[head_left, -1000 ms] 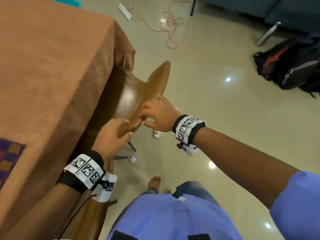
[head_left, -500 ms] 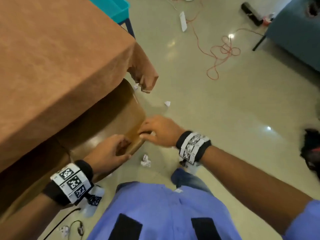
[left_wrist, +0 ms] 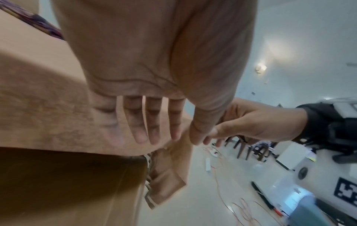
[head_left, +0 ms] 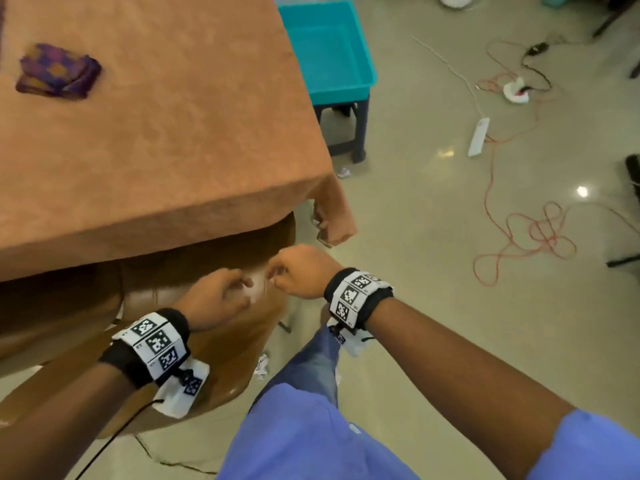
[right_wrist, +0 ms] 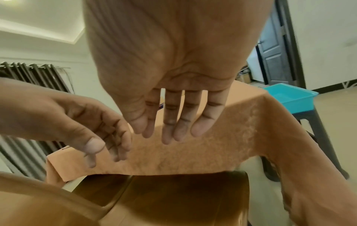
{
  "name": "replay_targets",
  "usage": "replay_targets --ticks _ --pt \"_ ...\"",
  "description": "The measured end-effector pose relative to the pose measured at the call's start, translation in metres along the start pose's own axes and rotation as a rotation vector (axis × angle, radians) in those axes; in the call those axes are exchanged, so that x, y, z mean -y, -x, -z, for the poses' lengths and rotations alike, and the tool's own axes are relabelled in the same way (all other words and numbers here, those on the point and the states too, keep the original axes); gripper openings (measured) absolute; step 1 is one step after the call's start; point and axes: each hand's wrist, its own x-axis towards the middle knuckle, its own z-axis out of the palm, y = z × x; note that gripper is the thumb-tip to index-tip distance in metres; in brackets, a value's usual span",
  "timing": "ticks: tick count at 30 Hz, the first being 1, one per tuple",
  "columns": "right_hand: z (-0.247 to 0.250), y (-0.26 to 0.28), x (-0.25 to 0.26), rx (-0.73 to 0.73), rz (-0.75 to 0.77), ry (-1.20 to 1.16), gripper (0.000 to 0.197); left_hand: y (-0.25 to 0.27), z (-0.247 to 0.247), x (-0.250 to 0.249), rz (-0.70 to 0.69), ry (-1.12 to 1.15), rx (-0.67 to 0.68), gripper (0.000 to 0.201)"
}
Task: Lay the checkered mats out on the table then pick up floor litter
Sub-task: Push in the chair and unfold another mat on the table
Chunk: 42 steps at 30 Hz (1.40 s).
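Observation:
The folded purple-and-orange checkered mats (head_left: 57,72) lie on the orange-clothed table (head_left: 166,140), far left. Crumpled white paper litter (head_left: 262,366) sits on the floor beside the chair; another scrap (head_left: 343,173) lies by the stool. My left hand (head_left: 225,296) and right hand (head_left: 291,271) hover close together over the back of the brown chair (head_left: 214,344), which is tucked under the table. In the wrist views the left hand's fingers (left_wrist: 150,126) and the right hand's fingers (right_wrist: 173,122) are stretched out loosely and hold nothing.
A teal tub (head_left: 329,50) rests on a dark stool (head_left: 346,133) past the table's far corner. Red cable loops (head_left: 533,244) and a white power strip (head_left: 479,136) lie on the tiled floor to the right. The tablecloth corner (head_left: 334,216) hangs beside my right hand.
Both hands held the chair's back earlier and have now let go, fingers loose above it. The chair sits further under the table, and my view has risen onto the tabletop.

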Motion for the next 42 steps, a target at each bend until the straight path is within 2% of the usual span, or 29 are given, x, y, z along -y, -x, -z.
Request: replay_targets --ticks 2,6,9,13,17,21,24,30,33,38,42 --pt "0.027 -0.03 -0.017 -0.009 0.043 0.065 0.024 -0.029 0.017 0.006 0.029 -0.028 -0.172 0.034" --pt "0.077 -0.1 -0.05 -0.025 0.097 0.115 0.027 -0.085 0.065 0.019 0.145 0.047 -0.511 0.032" --pt "0.106 -0.143 -0.063 0.044 0.137 0.149 0.025 -0.112 0.096 0.024 0.263 0.075 -0.633 0.034" --pt "0.134 -0.195 -0.071 0.108 0.193 0.18 0.025 -0.135 0.124 0.029 0.39 0.075 -0.699 0.039" --pt "0.148 -0.246 -0.071 0.126 0.286 0.214 0.026 -0.16 0.145 0.03 0.529 0.022 -0.71 0.044" --pt "0.161 -0.306 -0.061 0.193 0.386 0.211 0.025 -0.182 0.166 0.052 0.702 0.003 -0.627 0.06" --pt "0.172 -0.347 -0.057 0.218 0.416 0.212 0.024 -0.2 0.175 0.081 0.765 0.006 -0.563 0.08" --pt "0.186 -0.426 -0.036 0.222 0.467 0.214 0.021 -0.209 0.219 0.121 0.883 0.013 -0.561 0.085" --pt "0.187 -0.469 -0.012 0.184 0.473 0.191 0.021 -0.209 0.242 0.146 0.91 0.054 -0.549 0.098" --pt "0.177 -0.546 0.044 0.073 0.517 0.146 0.024 -0.203 0.269 0.177 0.922 0.192 -0.561 0.079" --pt "0.17 -0.602 0.085 -0.005 0.555 0.183 0.032 -0.204 0.268 0.193 0.915 0.248 -0.545 0.08"
